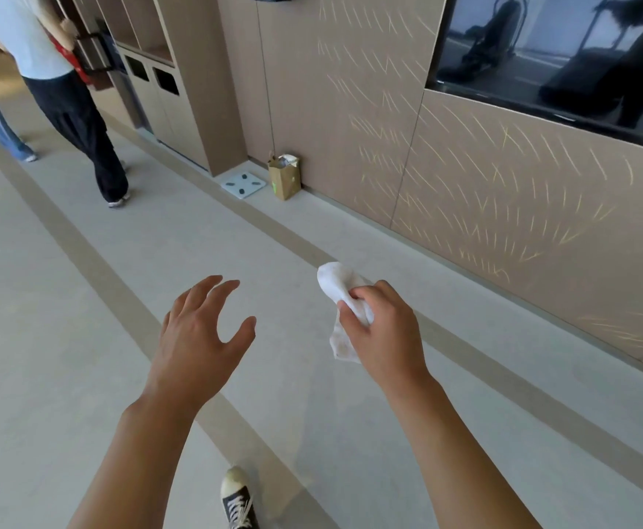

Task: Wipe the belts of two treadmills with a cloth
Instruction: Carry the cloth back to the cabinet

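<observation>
1. No treadmill belt is in direct view, so how much wiping is done cannot be told; only dim reflections of gym machines show in the dark glass panel (pixel 564 59) on the wall.
2. Judging from this, the person is walking along the corridor floor (pixel 64 299), and wiping is not under way at this moment.
3. The right hand (pixel 382 322) clutches the white cloth (pixel 340 299), fingers and thumb curled round its bunched middle.
4. The cloth is crumpled, one end poking up past the knuckles, the other hanging below with faint brownish soiling.
5. The left hand (pixel 197 337) is spread and holds nothing, just left of the cloth.
6. A paper bag (pixel 284 177) stands against the wall, well beyond the cloth, beside a white bathroom scale (pixel 242 184).
</observation>
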Demonstrator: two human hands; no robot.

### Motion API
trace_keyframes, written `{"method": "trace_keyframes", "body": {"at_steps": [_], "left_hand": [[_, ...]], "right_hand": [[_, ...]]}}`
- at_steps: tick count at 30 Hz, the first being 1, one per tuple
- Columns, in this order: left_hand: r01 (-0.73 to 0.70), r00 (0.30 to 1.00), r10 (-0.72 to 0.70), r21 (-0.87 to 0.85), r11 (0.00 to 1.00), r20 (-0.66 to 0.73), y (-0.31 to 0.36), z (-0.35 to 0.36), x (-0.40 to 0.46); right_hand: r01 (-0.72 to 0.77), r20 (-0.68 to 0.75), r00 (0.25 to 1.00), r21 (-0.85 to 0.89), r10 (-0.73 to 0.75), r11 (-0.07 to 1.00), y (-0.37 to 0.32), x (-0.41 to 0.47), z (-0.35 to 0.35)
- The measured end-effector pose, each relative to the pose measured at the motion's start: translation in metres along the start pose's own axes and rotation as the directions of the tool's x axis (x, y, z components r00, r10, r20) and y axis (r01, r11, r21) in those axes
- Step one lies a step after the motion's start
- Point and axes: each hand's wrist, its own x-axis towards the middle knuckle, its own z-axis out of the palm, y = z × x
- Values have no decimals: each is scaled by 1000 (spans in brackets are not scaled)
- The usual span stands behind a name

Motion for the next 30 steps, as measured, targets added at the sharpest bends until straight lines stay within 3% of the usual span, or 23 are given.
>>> {"method": "trace_keyframes", "body": {"at_steps": [16, 22, 30], "left_hand": [[68, 993, -75, -76, 995, -94, -174, -47, 206], [37, 994, -47, -103, 994, -99, -190, -40, 273], [32, 997, -38, -80, 996, -73, -179, 7, 381]], "right_hand": [[101, 77, 992, -8, -100, 995, -92, 189, 198], [121, 77, 990, -4, -120, 993, -93, 243, 234], [50, 45, 998, 53, -52, 997, -30, 334, 263]]}}
